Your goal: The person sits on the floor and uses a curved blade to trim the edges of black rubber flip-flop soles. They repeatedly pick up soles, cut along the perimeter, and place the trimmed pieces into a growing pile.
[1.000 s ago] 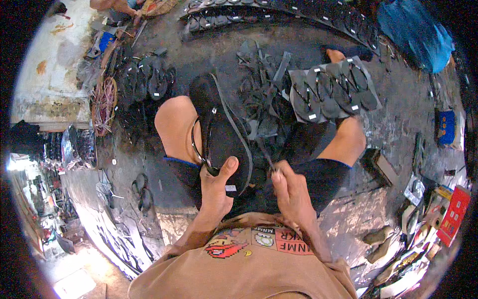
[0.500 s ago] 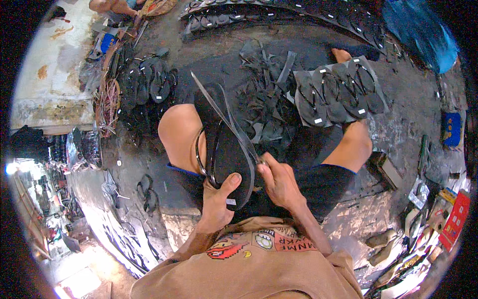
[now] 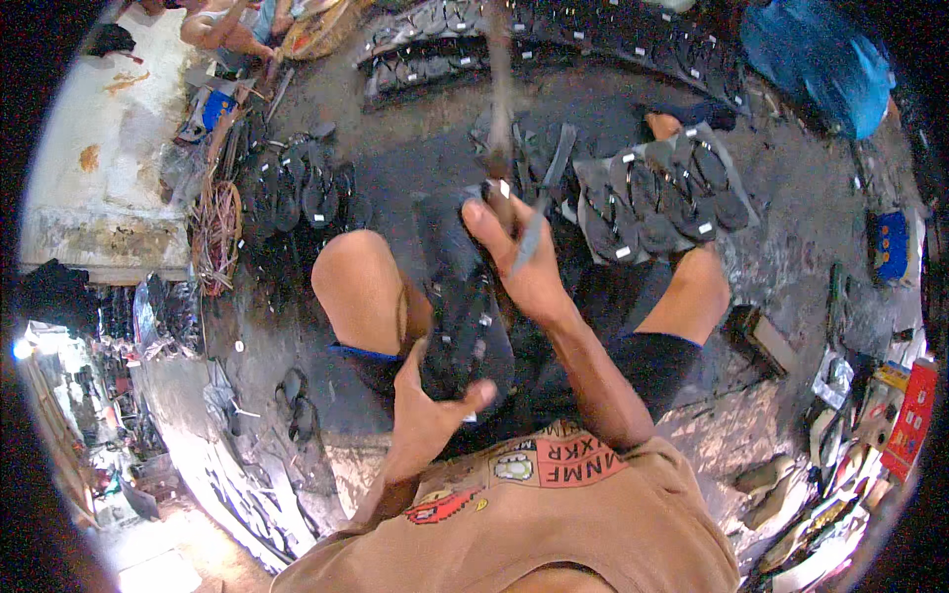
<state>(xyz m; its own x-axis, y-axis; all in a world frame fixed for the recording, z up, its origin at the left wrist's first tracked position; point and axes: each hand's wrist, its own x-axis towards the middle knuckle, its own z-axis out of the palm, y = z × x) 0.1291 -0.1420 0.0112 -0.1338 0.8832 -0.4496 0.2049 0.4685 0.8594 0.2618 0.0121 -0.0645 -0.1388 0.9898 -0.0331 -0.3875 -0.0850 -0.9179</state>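
A seated person's left hand clamps a black sandal on the lap; just above it, the right hand closes around a blurred tool.

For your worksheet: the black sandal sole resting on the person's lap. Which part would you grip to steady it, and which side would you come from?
Grip the black sandal sole at its near, lower end, coming from the person's left, where the left hand already clamps it. The sole runs lengthwise away from the body, and the right hand works with a thin tool at the far end, so that end is probably best left free.
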